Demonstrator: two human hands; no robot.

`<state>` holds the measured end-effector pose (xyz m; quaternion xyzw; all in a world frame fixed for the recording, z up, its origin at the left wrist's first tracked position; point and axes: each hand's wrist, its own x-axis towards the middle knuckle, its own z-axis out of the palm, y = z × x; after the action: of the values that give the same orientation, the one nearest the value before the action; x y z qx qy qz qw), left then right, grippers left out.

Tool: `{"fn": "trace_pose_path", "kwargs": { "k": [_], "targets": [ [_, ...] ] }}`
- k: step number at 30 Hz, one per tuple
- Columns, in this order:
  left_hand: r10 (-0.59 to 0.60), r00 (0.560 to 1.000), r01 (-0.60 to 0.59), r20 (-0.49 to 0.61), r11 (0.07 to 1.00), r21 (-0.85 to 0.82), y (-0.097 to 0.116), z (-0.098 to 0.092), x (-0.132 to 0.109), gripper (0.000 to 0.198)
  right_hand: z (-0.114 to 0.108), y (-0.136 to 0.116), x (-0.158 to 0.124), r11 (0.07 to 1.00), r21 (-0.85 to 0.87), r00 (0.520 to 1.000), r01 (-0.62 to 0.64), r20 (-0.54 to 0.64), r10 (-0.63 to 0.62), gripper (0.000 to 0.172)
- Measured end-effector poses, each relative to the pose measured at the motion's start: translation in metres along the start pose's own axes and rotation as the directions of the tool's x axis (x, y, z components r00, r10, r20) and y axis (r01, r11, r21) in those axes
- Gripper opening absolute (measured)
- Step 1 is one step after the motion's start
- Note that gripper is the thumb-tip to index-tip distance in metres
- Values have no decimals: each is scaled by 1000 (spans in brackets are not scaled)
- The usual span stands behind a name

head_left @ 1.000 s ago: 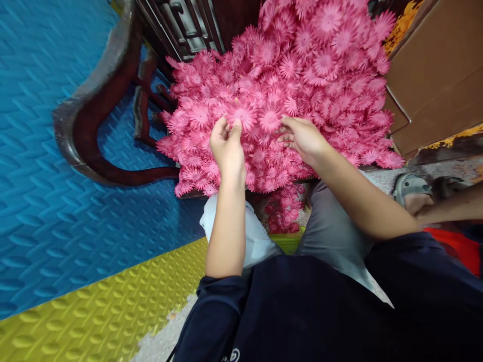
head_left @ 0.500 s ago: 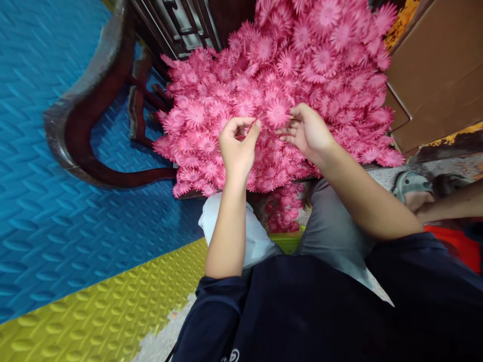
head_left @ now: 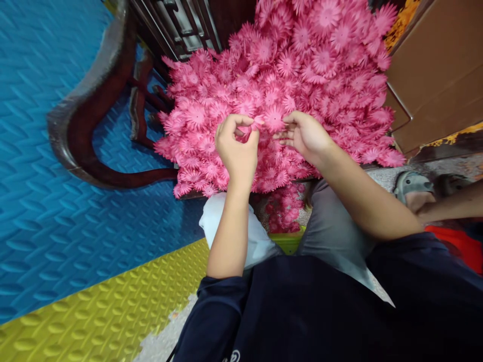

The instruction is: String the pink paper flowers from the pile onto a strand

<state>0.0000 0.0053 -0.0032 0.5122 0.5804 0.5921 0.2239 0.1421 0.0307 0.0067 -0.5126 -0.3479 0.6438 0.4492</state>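
A big heap of pink artificial flowers with thin, pointed petals spreads in front of me. Over its near part, my left hand pinches a small pink petal piece between thumb and forefinger. Just to the right, a round pink flower head with a small dark hole at its centre faces up. My right hand grips this flower's right edge with thumb and forefinger, its other fingers loosely spread below. The petal piece and the flower head are very close; whether they touch I cannot tell.
A dark carved wooden chair arm curves at the left over blue floor matting. Brown cardboard stands at the right, near another person's sandalled foot. More pink flowers lie low between my knees.
My left fingertips have parted slightly, and more of the pink petal piece shows between them. My right hand and its flower head have shifted a little left.
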Motion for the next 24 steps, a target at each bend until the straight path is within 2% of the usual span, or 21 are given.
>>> {"fn": "trace_pose_path", "kwargs": {
  "k": [5, 11, 13, 17, 20, 21, 22, 24],
  "targets": [
    [45, 997, -43, -56, 998, 34, -1, -3, 0, 6, 0, -2, 0, 1000, 7, 1000, -5, -11, 6, 21],
    [86, 994, -84, -62, 996, 36, 3, -4, -3, 9, -1, -5, -1, 999, -43, 1000, -16, 20, 17, 26],
    [36, 997, -37, -74, 999, -12, 0, -2, -1, 13, -2, -5, -1, 998, -58, 1000, -14, 27, 15, 29],
    [-129, 975, 96, -182, 979, -181, -18, -3, 16, 23, -2, -4, -1, 999, -54, 999, 6, 41, -4, 28],
    [-350, 929, 287, -120, 887, -362, -34, -7, 30, 19, -2, -2, -1, 998, -59, 999, 13, 42, -11, 28],
    [-386, 917, 318, -97, 857, -405, -37, -9, 32, 19, -2, -1, -1, 998, -61, 999, 15, 37, -13, 27],
    [-388, 916, 314, -100, 851, -422, -38, -10, 33, 20, -2, -1, 0, 998, -60, 999, 18, 32, -16, 26],
    [-293, 935, 212, -201, 914, -346, -34, -11, 31, 28, -1, 1, 0, 998, -55, 999, 28, 20, -27, 23]
  ]
}}
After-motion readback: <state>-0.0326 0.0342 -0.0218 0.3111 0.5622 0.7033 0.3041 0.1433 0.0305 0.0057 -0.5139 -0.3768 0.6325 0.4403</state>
